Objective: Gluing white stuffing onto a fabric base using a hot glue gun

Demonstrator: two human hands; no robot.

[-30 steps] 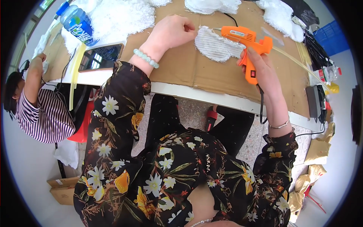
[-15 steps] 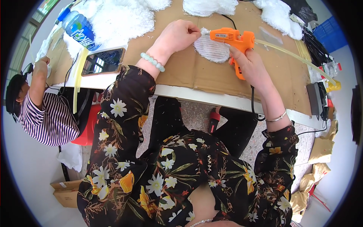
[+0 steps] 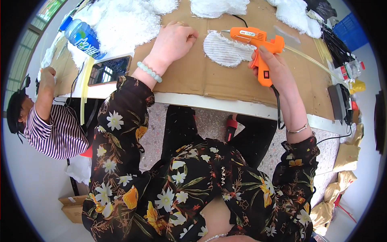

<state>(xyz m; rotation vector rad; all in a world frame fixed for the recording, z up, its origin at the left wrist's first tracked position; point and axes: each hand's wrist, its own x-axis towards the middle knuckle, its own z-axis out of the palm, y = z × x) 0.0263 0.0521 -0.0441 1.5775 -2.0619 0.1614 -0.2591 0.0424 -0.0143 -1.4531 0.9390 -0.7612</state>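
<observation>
My right hand (image 3: 277,70) is wrapped around the handle of an orange hot glue gun (image 3: 249,36). The gun's metal nozzle points left, over the upper edge of a white, ribbed, fuzzy-edged piece (image 3: 225,50) on the cardboard. A long translucent yellow glue stick (image 3: 308,59) runs out behind the gun to the right. Left of the white piece and apart from it, my left hand (image 3: 172,42) hovers with fingers curled and thumb pressed in. Whatever it might hold is hidden.
Cardboard (image 3: 183,80) covers the white-edged table. White fluffy material (image 3: 129,28) lies heaped at the back left, near a blue-labelled bottle (image 3: 84,37) and a phone (image 3: 109,70). A black power box (image 3: 338,103) stands at the right edge. Another person (image 3: 54,129) sits at left.
My left hand has drawn back leftward from the white piece. The glue gun has shifted slightly right and tilted, showing the switch on its handle.
</observation>
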